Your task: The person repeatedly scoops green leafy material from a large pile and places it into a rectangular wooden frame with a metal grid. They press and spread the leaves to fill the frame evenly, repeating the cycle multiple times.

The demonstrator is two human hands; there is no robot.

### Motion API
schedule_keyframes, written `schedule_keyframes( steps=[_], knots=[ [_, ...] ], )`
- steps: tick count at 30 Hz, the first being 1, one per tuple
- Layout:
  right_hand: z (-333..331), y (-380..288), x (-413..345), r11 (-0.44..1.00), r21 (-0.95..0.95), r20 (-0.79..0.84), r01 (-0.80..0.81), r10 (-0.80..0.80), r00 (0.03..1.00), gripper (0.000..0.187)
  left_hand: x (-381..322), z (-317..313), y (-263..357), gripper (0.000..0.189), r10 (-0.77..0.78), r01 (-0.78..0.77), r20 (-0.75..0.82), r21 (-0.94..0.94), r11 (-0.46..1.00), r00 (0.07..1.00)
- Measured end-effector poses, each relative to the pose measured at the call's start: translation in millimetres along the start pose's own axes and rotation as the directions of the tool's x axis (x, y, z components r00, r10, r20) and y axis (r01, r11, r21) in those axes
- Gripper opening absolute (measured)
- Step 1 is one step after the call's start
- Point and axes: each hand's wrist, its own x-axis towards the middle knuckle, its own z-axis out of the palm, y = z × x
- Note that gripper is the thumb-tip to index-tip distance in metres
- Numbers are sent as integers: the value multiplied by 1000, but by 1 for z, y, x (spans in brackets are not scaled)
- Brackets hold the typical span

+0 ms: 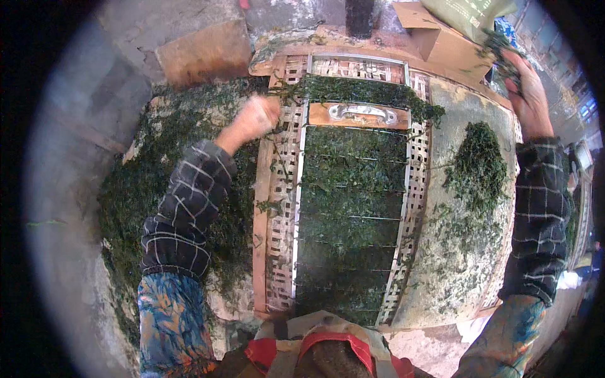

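Observation:
A long metal frame [299,189] with thin crosswise wires lies before me on a woven bamboo mat [279,255], filled with dark green shredded plant matter [352,189]. Across it near the far end sits a wooden block [319,115] with a metal handle [364,112]. My left hand [255,115], blurred, is just left of the frame; its fingers look curled, and whether they hold anything is unclear. At the far right, my right hand [529,94] grips a clump of the green matter [503,52], beside a cardboard box.
A heap of green matter [479,160] rests on the board [442,127] right of the frame. More covers the surface [189,118] at left. Behind stand an open cardboard box [453,52], a greenish sack [472,16] and a brown panel [205,52].

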Motion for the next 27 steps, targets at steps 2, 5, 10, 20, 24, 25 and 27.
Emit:
schedule_keyframes(
  steps=[2, 5, 10, 20, 24, 25, 27],
  knots=[
    [34, 9, 5, 999, 5, 152, 47, -47, 987, 17, 25, -40, -20, 8, -258, 215, -296, -170, 962, 920],
    [85, 31, 13, 995, -79, 115, 63, -53, 992, 23, 55, -95, -18, 8, -393, 384, -51, 367, 847, 918],
    [166, 89, 11, 803, -381, 560, 458, -193, 806, 23, 128, -37, 62, 32, -401, 198, -48, -811, 551, 915],
    [180, 168, -18, 374, -462, 678, 804, -436, 592, 61, 119, 30, 88, 31, -429, 372, -68, -388, 843, 901],
    [165, 179, -25, 620, -500, 622, 604, -228, 749, 42, 108, 35, 89, 34, -205, 116, -311, -282, 952, 928],
    [164, 182, -24, 669, -553, 617, 496, -71, 784, 36, 109, 39, 88, 32, -147, 94, -303, -183, 979, 942],
    [161, 189, -21, 515, -507, 663, 691, -279, 695, 19, 114, 48, 84, 30, 69, -60, -392, 36, 998, 918]
  ],
)
